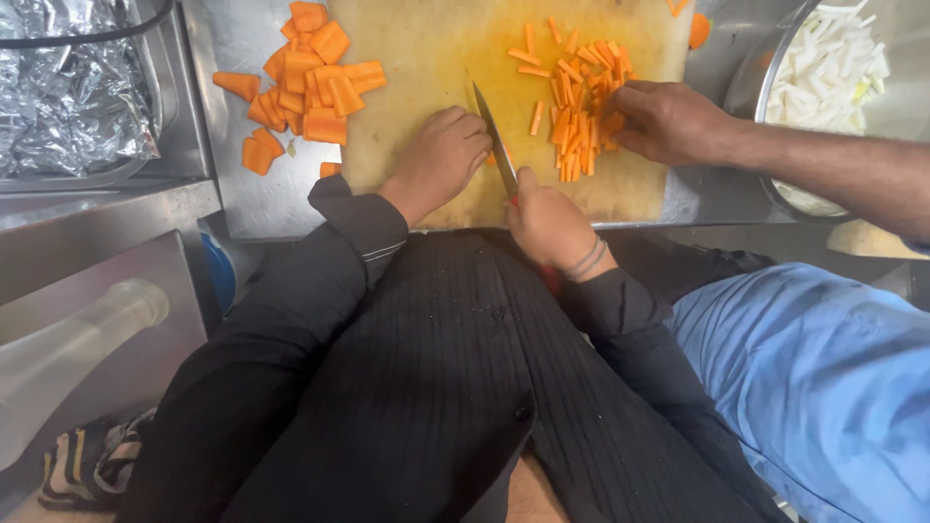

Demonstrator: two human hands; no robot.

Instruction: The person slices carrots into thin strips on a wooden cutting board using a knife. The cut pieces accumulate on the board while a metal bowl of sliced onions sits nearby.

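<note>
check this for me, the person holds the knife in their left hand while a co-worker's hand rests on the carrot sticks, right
Not quite: the head view shows the knife in the right hand. The left hand lies on the cutting board. A co-worker's hand does rest on the carrot sticks.

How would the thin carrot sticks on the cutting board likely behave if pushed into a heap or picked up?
The carrot sticks look stiff and light, so they would probably slide across the cutting board rather than bend. Their flat cut sides suggest little rolling. Being thin and loose, some may scatter or slip from the fingers.
</note>
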